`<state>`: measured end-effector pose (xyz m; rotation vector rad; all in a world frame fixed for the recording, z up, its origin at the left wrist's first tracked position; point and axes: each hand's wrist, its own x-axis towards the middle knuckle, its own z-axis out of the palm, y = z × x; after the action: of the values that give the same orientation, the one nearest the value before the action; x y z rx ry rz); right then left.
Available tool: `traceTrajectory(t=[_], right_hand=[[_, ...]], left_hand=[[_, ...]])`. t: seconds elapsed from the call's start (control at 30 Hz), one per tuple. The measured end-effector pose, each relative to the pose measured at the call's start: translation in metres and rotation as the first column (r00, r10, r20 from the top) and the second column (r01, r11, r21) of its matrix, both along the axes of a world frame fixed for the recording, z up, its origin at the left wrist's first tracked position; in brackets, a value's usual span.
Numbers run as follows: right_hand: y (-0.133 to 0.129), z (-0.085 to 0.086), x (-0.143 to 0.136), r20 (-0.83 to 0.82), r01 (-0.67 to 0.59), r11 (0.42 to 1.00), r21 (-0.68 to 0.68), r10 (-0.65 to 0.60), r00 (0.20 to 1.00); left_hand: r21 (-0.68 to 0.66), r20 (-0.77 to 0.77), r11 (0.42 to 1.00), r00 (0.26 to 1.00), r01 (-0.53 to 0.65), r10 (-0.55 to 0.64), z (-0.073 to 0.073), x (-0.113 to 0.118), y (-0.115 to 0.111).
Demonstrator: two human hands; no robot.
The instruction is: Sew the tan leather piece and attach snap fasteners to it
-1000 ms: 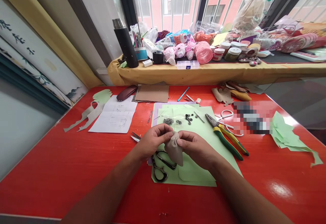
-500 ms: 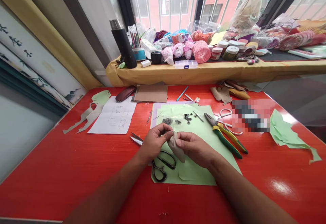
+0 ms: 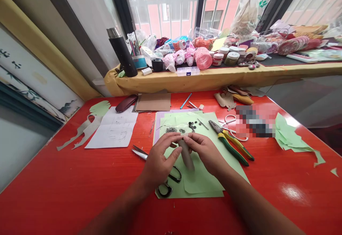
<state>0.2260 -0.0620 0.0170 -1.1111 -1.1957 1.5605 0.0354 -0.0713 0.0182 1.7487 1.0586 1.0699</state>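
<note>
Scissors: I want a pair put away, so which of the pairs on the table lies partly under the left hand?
The black-handled scissors on the green paper; the white-handled pair lies beyond the pliers.

Green-handled pliers (image 3: 231, 143) are laid at two o'clock on the red table (image 3: 66, 178); a black flask (image 3: 121, 53) is stood at eleven, white paper (image 3: 113, 130) at ten.
</note>
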Motion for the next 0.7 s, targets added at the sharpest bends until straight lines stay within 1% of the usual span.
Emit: traceTrajectory(t=[0.07, 0.13, 0.2, 0.23, 0.3, 0.37, 0.4, 0.43, 0.5, 0.57, 0.63, 0.7], right_hand=[[0.0, 0.0, 0.0, -0.01, -0.038, 0.999, 0.017, 0.038, 0.999], [0.0, 0.002, 0.0, -0.016, -0.078, 0.997, 0.025, 0.078, 0.997], [-0.001, 0.003, 0.0, -0.026, -0.124, 0.992, 0.026, 0.125, 0.992], [-0.002, 0.003, -0.001, -0.037, -0.154, 0.988, 0.026, 0.154, 0.987], [-0.003, 0.002, -0.002, -0.05, -0.214, 0.976, 0.03, 0.216, 0.975], [-0.004, 0.001, -0.004, -0.014, -0.247, 0.968, 0.041, 0.247, 0.969], [-0.004, 0.001, -0.004, 0.033, -0.25, 0.967, 0.05, 0.248, 0.968], [-0.005, 0.0, -0.005, 0.095, -0.247, 0.967, 0.064, 0.24, 0.966], [-0.008, 0.0, -0.006, 0.25, -0.228, 0.966, 0.12, 0.193, 0.949], [-0.01, 0.001, -0.005, 0.419, -0.198, 0.954, 0.225, 0.089, 0.904], [-0.012, 0.002, -0.003, 0.515, -0.153, 0.925, 0.348, -0.052, 0.856], [-0.012, 0.004, 0.0, 0.519, -0.093, 0.895, 0.436, -0.166, 0.838]], left_hand=[[-0.073, 0.034, 0.997, 0.999, -0.021, 0.023, -0.002, -0.001, 0.002], [-0.193, 0.057, 0.981, 0.998, -0.015, 0.026, -0.003, -0.003, 0.004], [-0.274, 0.007, 0.962, 1.0, -0.002, 0.004, -0.003, -0.003, 0.004], [-0.278, -0.045, 0.961, 0.999, -0.006, -0.007, -0.003, -0.002, 0.003], [-0.221, -0.151, 0.975, 0.989, -0.025, -0.009, -0.005, -0.001, 0.002], [-0.166, -0.198, 0.986, 0.98, -0.033, 0.0, -0.007, 0.0, 0.002], [-0.163, -0.198, 0.986, 0.98, -0.036, 0.003, -0.008, 0.0, 0.003], [-0.178, -0.187, 0.983, 0.982, -0.038, 0.004, -0.009, -0.001, 0.004], [-0.256, -0.139, 0.966, 0.99, -0.048, 0.012, -0.01, -0.003, 0.007], [-0.377, -0.057, 0.925, 0.998, -0.048, 0.029, -0.009, -0.005, 0.01], [-0.528, 0.048, 0.849, 0.997, -0.026, 0.061, -0.007, -0.006, 0.013], [-0.66, 0.167, 0.751, 0.979, 0.025, 0.113, -0.004, -0.006, 0.015]])
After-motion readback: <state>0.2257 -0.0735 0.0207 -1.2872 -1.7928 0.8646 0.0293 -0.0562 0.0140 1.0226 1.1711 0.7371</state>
